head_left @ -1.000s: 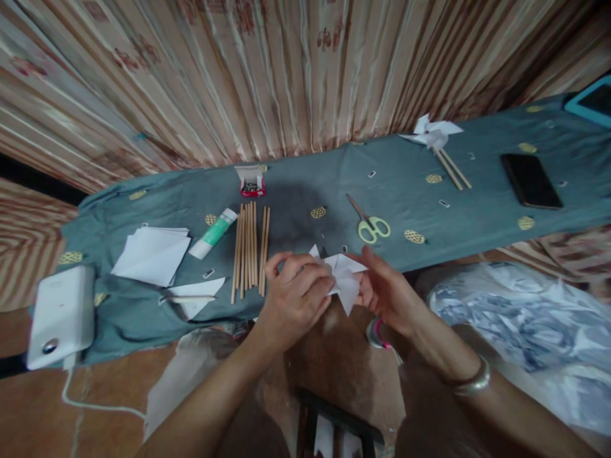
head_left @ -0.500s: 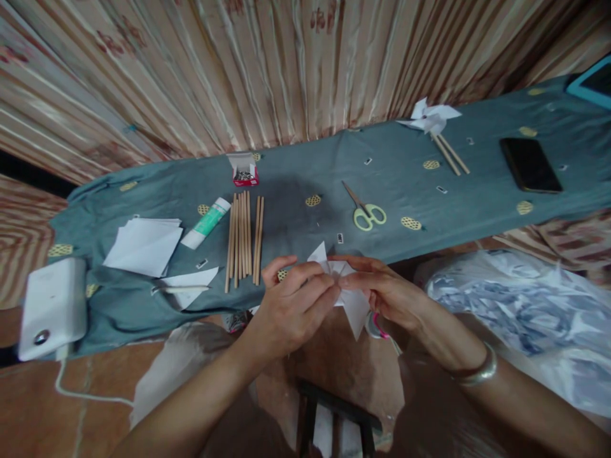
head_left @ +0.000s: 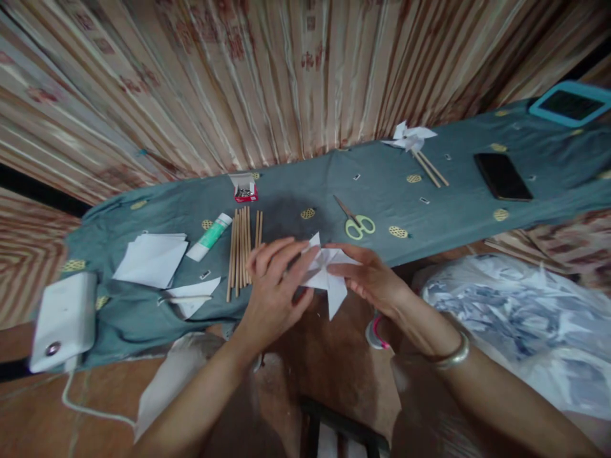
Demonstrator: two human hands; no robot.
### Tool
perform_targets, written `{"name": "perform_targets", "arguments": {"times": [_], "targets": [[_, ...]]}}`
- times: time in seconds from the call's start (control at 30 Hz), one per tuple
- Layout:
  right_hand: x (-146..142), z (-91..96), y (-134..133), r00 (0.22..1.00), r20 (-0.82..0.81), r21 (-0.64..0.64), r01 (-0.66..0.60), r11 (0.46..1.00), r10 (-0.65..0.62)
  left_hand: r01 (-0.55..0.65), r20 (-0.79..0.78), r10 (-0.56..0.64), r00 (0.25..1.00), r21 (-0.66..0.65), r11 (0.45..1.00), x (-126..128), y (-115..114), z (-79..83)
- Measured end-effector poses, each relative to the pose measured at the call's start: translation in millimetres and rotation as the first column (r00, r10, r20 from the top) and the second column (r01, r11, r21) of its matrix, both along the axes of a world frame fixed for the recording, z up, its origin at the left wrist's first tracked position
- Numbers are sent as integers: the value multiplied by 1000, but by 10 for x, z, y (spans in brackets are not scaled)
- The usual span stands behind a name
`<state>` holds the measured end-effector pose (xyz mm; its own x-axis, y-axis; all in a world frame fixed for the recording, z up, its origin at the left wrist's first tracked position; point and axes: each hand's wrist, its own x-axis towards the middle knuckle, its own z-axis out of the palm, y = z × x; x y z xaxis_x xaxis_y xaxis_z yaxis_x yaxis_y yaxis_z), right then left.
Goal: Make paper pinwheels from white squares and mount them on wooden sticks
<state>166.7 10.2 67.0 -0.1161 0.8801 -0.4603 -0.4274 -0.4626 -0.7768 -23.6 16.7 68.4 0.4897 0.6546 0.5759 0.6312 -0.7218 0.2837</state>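
Observation:
In front of me a white paper pinwheel [head_left: 335,289] with folded, pointed blades is held above the floor at the table's near edge. My right hand [head_left: 377,280] pinches its right side between thumb and fingers. At its left edge is my left hand [head_left: 279,286], fingers spread and thumb apart. Whether those fingertips touch the paper I cannot tell. Just beyond my left hand lies a row of wooden sticks [head_left: 241,248] on the cloth. Green-handled scissors [head_left: 356,222] rest a little beyond the pinwheel.
On the cloth-covered table [head_left: 281,203] are a paper stack [head_left: 150,261], a glue stick [head_left: 210,237], a red box of pins [head_left: 245,189], a pencil [head_left: 188,298] and a phone [head_left: 503,176]. A finished pinwheel [head_left: 413,137] lies farther back. A plastic bag of paper pieces [head_left: 515,318] stands at right.
My left hand has loosened and spread its fingers, drawing slightly left. The pinwheel has shifted a little left and turned in my right hand. The whole view has shifted slightly.

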Motion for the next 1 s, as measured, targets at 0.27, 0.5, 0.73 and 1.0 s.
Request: {"name": "perform_targets", "arguments": {"times": [0.27,0.5,0.73,1.0], "targets": [[-79,-70,213,953,280,253,40,967,-113,305,599,493,630,-776,552,-86,162,-235],[-302,-129,246,907,416,345,-87,935,-69,586,591,685,426,-757,290,-141,202,-127],[-389,-145,251,878,479,319,-181,930,6,547,574,620,534,-794,264,-323,273,-175],[-472,-179,237,830,556,361,-281,889,37,475,502,563,657,-855,208,-383,226,-196]]}}
